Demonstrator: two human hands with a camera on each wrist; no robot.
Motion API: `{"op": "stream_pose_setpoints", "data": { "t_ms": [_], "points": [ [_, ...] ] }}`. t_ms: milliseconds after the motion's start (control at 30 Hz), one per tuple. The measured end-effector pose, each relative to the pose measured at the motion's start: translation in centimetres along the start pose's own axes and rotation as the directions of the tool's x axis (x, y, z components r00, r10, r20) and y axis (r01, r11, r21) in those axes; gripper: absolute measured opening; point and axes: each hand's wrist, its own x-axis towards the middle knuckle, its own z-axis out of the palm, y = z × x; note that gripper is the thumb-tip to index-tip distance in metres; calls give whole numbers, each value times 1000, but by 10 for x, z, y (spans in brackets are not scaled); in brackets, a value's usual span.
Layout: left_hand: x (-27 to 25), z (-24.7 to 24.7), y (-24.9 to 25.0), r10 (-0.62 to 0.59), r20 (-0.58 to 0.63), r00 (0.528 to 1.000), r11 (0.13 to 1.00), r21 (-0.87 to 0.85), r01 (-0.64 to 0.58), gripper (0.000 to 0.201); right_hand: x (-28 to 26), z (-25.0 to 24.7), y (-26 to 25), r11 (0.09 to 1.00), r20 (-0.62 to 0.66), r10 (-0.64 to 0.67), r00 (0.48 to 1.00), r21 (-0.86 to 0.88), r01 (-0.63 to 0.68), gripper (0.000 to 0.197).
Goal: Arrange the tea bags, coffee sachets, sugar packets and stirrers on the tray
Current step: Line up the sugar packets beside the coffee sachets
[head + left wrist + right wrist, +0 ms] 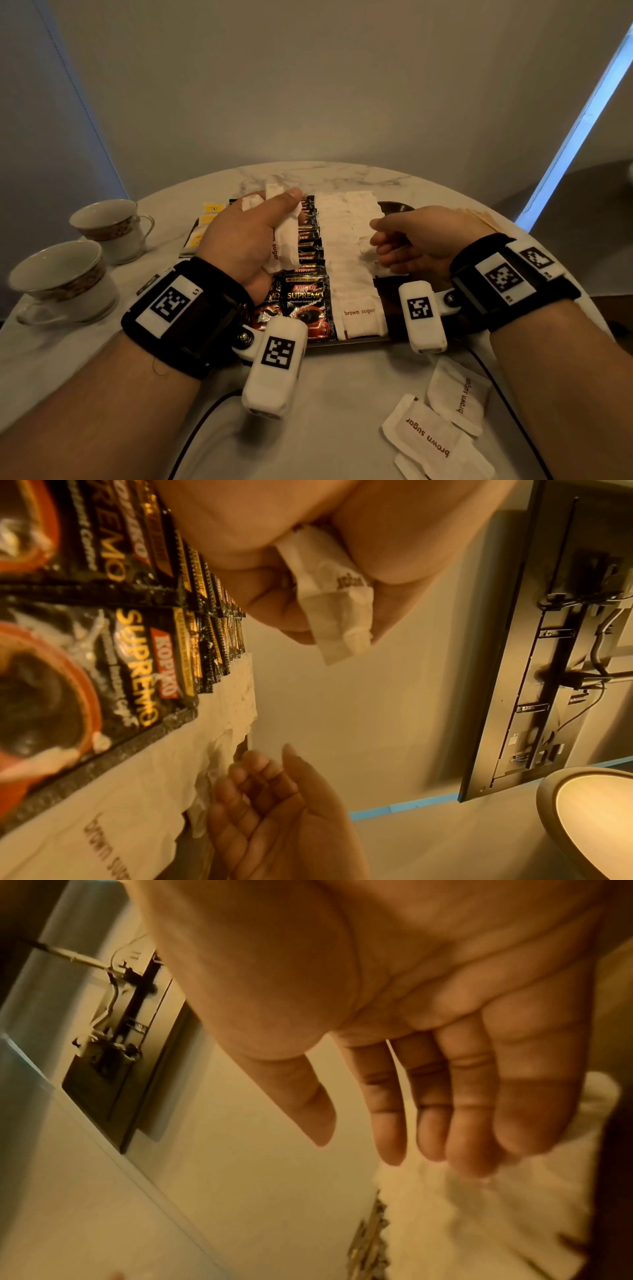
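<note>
Near the tabletop's [335, 383] front edge, loose brown sugar packets [435, 435] are seen lying, one cut off by the frame. Behind them the tray [397, 209] is largely hidden under rows of coffee sachets [308, 308] and sugar packets [346, 246]. A crumpled bunch of packets [284, 236] is gripped in the left hand [246, 240]; the right hand [421, 240] is held over the white rows with fingers loosely extended and nothing plainly grasped.
</note>
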Motion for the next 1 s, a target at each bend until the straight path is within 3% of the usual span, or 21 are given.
{"op": "stream_pose_setpoints", "data": {
  "t_ms": [133,200,267,333,400,600,700,867,1000],
  "points": [
    [-1,3,0,-61,24,998,987,-149,64,24,-20,10,-12,973,138,-207,969,129,190,27],
    [0,2,-3,-118,22,993,973,-198,120,41,-35,24,-17,971,292,-238,926,91,221,29],
    [-2,5,-3,-145,-31,989,959,-249,133,50,-44,38,-18,958,359,-277,891,27,287,35],
    [-2,9,-6,-137,-74,988,949,-295,110,52,-49,49,-16,931,316,-347,883,4,364,30],
    [-5,14,-7,-99,-112,989,949,-310,60,40,-50,54,-15,916,276,-398,875,63,396,21],
    [-14,13,-9,-101,-89,991,939,-339,65,37,-42,54,-12,855,158,-428,890,391,341,5],
    [-19,8,-11,-59,-45,997,967,-252,46,44,-37,56,-8,856,152,-430,890,383,348,10],
    [-21,5,-16,85,-43,995,993,-73,-88,29,-35,59,-7,825,50,-455,889,401,399,9],
    [-22,3,-13,82,-90,993,985,-147,-94,16,-37,60,-7,832,110,-422,900,441,337,16]
  ]
}}
